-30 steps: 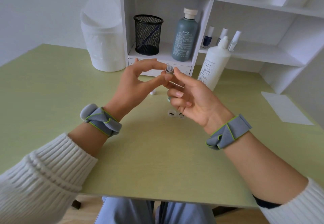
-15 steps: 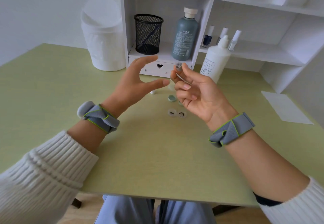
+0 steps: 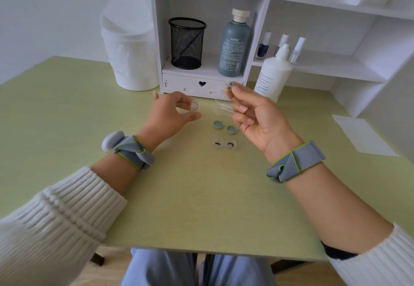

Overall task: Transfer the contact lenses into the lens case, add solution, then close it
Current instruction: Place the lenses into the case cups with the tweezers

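Note:
The lens case (image 3: 224,144) lies mid-table, its two clear wells uncapped, each with a dark-ringed lens inside. Its two teal caps (image 3: 225,127) rest just behind it. My right hand (image 3: 257,117) is raised right of the case, pinching a small grey-rimmed vial (image 3: 230,85) between thumb and forefinger. Clear tweezers (image 3: 220,106) stick out leftward from its lower fingers. My left hand (image 3: 168,115) is low on the left, thumb and forefinger pinched on a small clear vial (image 3: 194,106). The white solution bottle (image 3: 272,77) stands behind my right hand.
A white shelf unit (image 3: 201,84) with a heart-cutout drawer holds a black mesh cup (image 3: 187,43), a grey-green bottle (image 3: 234,43) and small nail-polish bottles (image 3: 263,48). A white lidded bin (image 3: 128,46) stands at the back left. A white sheet (image 3: 363,135) lies at the right.
My hands have come apart. The left has dropped toward the table and closed on the clear vial. The right has moved right with the grey-rimmed vial, uncovering the caps and case.

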The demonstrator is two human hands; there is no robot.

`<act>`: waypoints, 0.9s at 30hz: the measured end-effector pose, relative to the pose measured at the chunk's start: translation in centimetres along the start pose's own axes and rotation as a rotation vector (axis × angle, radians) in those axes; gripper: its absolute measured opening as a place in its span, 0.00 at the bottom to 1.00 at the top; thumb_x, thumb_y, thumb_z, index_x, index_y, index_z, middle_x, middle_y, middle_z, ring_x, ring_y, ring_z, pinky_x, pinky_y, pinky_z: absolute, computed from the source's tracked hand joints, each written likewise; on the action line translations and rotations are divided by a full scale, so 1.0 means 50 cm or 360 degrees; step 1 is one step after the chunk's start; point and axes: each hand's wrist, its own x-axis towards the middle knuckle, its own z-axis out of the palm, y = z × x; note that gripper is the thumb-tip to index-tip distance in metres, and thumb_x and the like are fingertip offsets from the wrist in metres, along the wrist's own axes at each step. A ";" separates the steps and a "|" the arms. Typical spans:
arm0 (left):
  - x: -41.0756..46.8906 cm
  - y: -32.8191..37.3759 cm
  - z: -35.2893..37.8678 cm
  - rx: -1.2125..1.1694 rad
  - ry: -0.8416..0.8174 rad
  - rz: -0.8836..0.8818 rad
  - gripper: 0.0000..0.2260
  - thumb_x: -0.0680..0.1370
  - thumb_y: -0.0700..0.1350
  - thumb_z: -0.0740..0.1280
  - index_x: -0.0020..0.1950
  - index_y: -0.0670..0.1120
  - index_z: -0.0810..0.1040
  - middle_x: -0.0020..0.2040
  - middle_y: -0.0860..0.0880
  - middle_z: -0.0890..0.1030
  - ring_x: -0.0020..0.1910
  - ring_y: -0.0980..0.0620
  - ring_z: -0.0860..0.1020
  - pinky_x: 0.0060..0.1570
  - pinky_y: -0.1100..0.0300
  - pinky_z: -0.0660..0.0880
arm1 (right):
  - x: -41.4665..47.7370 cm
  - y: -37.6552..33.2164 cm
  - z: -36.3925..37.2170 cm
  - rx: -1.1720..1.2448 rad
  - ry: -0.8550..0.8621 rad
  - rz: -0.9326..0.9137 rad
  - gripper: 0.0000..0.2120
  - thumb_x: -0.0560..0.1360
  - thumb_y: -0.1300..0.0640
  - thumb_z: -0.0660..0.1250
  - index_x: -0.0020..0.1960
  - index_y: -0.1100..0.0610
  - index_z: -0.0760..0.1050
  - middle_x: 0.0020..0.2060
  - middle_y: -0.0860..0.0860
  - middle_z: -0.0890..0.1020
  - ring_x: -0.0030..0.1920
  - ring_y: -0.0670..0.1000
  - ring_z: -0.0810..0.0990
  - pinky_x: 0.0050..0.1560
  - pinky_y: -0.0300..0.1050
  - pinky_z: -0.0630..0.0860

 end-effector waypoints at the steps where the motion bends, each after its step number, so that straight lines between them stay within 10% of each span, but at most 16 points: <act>1: 0.001 -0.001 0.000 -0.0010 0.0000 0.0002 0.14 0.72 0.48 0.77 0.54 0.46 0.82 0.49 0.54 0.85 0.54 0.56 0.82 0.77 0.43 0.57 | 0.001 0.000 0.000 -0.0030 0.0004 -0.0019 0.04 0.79 0.66 0.66 0.50 0.59 0.78 0.45 0.53 0.81 0.25 0.41 0.66 0.20 0.31 0.58; 12: 0.004 -0.005 0.004 -0.0028 0.0027 0.0020 0.08 0.74 0.47 0.75 0.50 0.47 0.83 0.47 0.54 0.85 0.51 0.56 0.82 0.71 0.45 0.68 | 0.006 0.005 -0.002 -0.0188 0.0049 -0.0175 0.06 0.78 0.67 0.67 0.52 0.60 0.80 0.44 0.53 0.83 0.26 0.42 0.66 0.21 0.32 0.58; 18: -0.009 0.028 -0.001 -0.0103 0.0055 0.0224 0.08 0.77 0.53 0.72 0.48 0.48 0.82 0.42 0.56 0.86 0.47 0.63 0.83 0.79 0.57 0.47 | 0.001 0.006 -0.009 -0.0708 0.0051 -0.0588 0.06 0.77 0.63 0.70 0.54 0.58 0.83 0.41 0.51 0.81 0.29 0.46 0.69 0.24 0.34 0.63; 27: -0.028 0.064 -0.012 -0.0160 0.0058 0.0445 0.08 0.75 0.50 0.75 0.52 0.50 0.85 0.47 0.58 0.86 0.49 0.64 0.83 0.79 0.54 0.50 | 0.002 0.003 -0.019 -0.1125 -0.0040 -0.0956 0.09 0.78 0.56 0.71 0.57 0.53 0.83 0.42 0.44 0.84 0.28 0.46 0.71 0.28 0.32 0.68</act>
